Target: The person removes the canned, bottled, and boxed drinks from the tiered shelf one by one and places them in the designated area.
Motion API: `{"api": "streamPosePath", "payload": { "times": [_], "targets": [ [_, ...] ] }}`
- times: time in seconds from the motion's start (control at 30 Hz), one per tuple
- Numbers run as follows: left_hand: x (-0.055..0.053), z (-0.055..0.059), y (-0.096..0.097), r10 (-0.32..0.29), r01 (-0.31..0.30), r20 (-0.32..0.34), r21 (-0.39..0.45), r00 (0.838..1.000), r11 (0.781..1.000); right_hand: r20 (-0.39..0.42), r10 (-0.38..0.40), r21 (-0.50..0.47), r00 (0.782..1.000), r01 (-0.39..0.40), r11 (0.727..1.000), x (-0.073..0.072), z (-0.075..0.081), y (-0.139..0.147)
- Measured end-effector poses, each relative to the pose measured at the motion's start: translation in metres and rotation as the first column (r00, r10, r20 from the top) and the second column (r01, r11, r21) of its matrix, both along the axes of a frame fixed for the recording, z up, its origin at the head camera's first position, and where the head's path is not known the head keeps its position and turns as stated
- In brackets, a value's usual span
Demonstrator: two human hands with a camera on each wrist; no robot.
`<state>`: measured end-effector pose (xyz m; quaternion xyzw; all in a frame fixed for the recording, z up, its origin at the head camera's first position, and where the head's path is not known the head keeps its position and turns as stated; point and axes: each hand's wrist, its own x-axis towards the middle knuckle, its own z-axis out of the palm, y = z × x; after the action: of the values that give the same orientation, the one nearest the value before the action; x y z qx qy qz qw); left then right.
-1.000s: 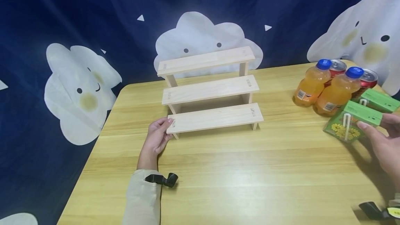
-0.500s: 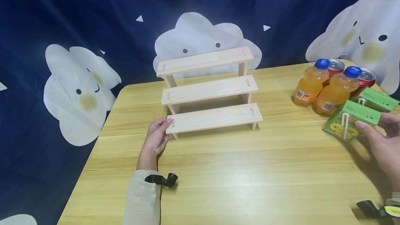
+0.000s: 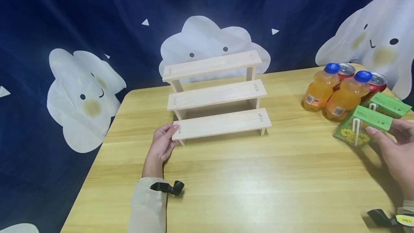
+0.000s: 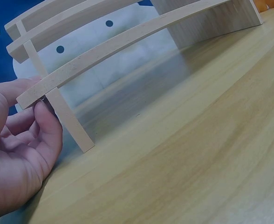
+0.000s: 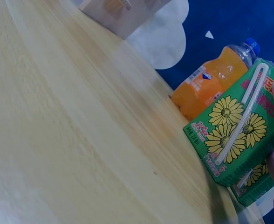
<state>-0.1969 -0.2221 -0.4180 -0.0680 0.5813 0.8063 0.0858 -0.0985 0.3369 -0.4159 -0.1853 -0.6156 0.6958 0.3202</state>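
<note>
A three-tier wooden step shelf (image 3: 216,96) stands on the wooden table (image 3: 245,182). My left hand (image 3: 163,142) pinches the left end of its lowest board (image 4: 39,93), thumb on top and fingers under. At the right, my right hand (image 3: 392,146) grips a green drink carton (image 3: 362,127) printed with yellow flowers (image 5: 237,133), a white straw on its front. The carton is tilted and looks slightly raised; whether it still touches the table is unclear.
Two orange juice bottles (image 3: 334,92) with blue caps, two red cans (image 3: 376,82) and a second green carton (image 3: 388,104) cluster at the table's right rear. A dark blue cloth with white cloud faces (image 3: 207,42) hangs behind. The table's left edge is near my left arm.
Nearly nothing: the head view has shifted a little, and both hands keep their holds in the same places.
</note>
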Motion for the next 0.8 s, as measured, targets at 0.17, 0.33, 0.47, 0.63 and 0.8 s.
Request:
{"api": "streamPosePath", "payload": {
  "times": [0.17,0.33,0.47,0.63,0.8],
  "targets": [
    [-0.002,-0.001,0.001,0.002,-0.002,-0.011,-0.007,1.000,1.000,0.061,-0.014,0.079,0.998,0.010,0.997,0.000,-0.002,0.000],
    [-0.003,-0.002,-0.001,0.007,-0.007,-0.001,-0.007,1.000,1.000,0.175,-0.040,0.182,0.984,0.007,0.983,0.000,-0.004,0.000],
    [-0.003,-0.002,-0.002,0.014,-0.014,-0.001,-0.014,1.000,1.000,0.139,-0.011,0.135,0.990,-0.008,0.991,-0.001,-0.005,0.000],
    [-0.004,-0.004,-0.001,0.020,-0.020,-0.005,-0.006,1.000,1.000,0.072,-0.011,0.107,0.997,0.004,0.994,-0.003,0.006,0.003],
    [-0.005,-0.005,-0.002,0.011,-0.010,0.008,-0.102,1.000,0.995,0.085,-0.100,0.380,0.991,0.060,0.923,-0.008,0.040,-0.011]
  ]
}}
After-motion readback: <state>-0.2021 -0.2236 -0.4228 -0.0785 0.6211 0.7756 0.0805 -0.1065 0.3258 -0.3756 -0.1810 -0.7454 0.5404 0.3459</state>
